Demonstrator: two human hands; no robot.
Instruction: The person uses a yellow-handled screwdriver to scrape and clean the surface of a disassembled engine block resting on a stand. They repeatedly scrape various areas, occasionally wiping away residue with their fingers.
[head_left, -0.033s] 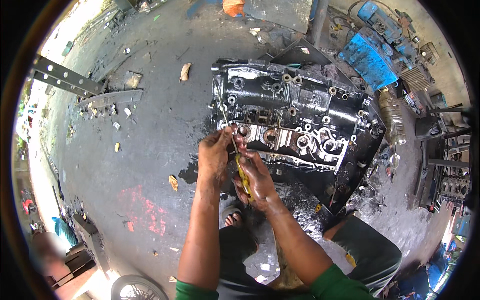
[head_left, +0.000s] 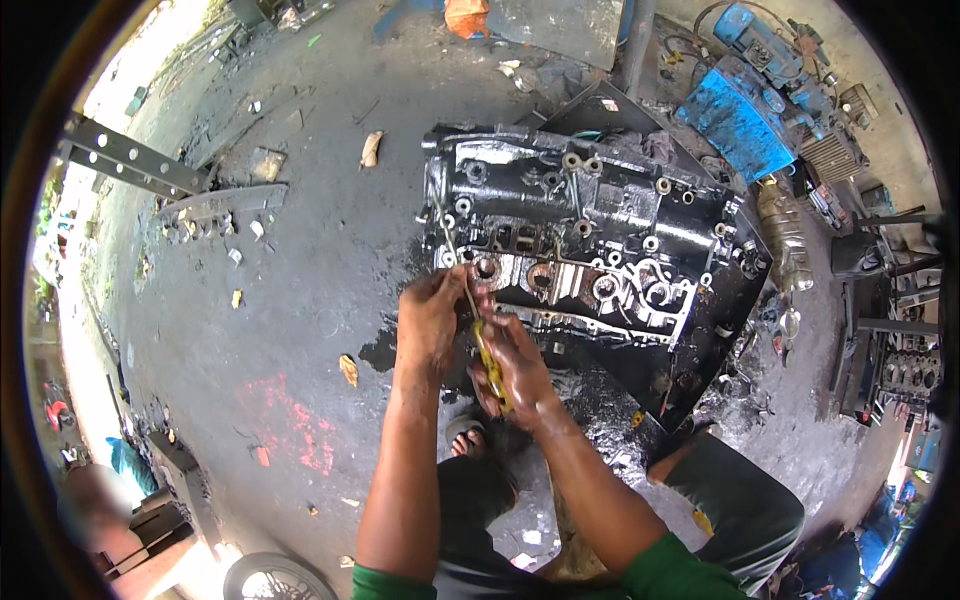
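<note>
Head view: my right hand (head_left: 515, 365) is wrapped around the grip of a yellow-handled tool (head_left: 492, 372), and my left hand (head_left: 427, 318) pinches its long, thin shaft (head_left: 448, 235) farther up, fingers drawn narrow. The shaft reaches over the left end of the engine casting (head_left: 600, 220), which rests on a dark panel (head_left: 640, 378) on the floor (head_left: 300, 280); I cannot tell whether its tip touches metal. To work well here, I judge the left fingers should act as a guide, steadying the shaft near the casting, while the right gives small, even pushes along its line. The right hand looks oily and could slip, so a firm palm matters. The casting's bosses and bores could catch the tip. The most room to swing lies to my left, over floor with a curled brown scrap (head_left: 348, 370) on it. On the right, the panel's corner points toward my knee (head_left: 690, 450); my foot (head_left: 466, 436) sits near, below my hands.
</note>
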